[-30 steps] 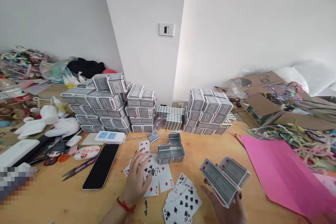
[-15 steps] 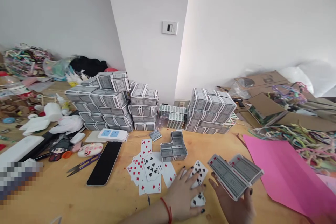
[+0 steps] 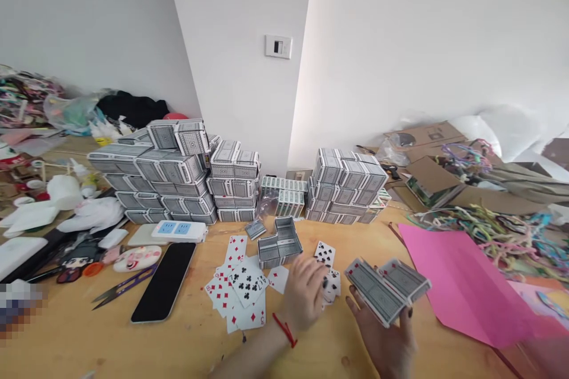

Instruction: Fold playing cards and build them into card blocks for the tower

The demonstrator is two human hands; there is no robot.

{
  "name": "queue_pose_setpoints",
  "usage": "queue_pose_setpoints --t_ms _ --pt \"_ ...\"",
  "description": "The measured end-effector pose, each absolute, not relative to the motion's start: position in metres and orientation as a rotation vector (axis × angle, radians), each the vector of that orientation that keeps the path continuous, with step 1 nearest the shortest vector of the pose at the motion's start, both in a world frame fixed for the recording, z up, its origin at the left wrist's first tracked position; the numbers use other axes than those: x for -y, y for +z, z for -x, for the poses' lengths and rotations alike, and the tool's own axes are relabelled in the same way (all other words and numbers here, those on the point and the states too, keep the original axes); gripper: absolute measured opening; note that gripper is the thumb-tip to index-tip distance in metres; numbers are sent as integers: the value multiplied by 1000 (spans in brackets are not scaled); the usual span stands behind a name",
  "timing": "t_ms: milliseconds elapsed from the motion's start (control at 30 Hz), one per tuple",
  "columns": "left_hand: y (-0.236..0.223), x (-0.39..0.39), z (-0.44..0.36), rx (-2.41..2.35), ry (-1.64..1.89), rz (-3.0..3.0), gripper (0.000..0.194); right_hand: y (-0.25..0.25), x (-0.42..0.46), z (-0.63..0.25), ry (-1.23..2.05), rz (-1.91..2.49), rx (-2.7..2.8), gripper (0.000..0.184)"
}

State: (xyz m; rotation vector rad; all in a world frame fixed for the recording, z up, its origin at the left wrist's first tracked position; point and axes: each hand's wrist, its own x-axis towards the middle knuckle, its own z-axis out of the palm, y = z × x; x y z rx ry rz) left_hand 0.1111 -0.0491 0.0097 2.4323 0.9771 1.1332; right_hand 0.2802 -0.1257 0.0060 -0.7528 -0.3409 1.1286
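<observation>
Above the table, at the right in the head view, the right hand holds an L-shaped card piece, thumb at its near edge and other fingers spread beneath. The left hand is over loose spades, its fingers bent and close together; whether they pinch a card, I cannot tell. A pile of cards lies to its left, and just beyond stands an open L-shaped box, with stacks of card blocks behind. The piece looks light, fairly stiff along its folds but easily crushed, and its glossy faces may be slippery. It should be best held by the folded outer edges, with support under the corner and little squeeze.
</observation>
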Motion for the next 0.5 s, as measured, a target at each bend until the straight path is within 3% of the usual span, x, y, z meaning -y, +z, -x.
queue_pose_setpoints --t_ms 200,300,500 --pt "8 -2 -42 -1346 1681 -1787 25 15 77 -281 1050 920 702 49" --pt "-4 -20 -14 -1372 1745 -1366 29 27 43 -272 1052 955 930 58" --pt "-21 -35 6 -1255 1684 -1227 38 73 -8 -246 772 1250 1814 66"
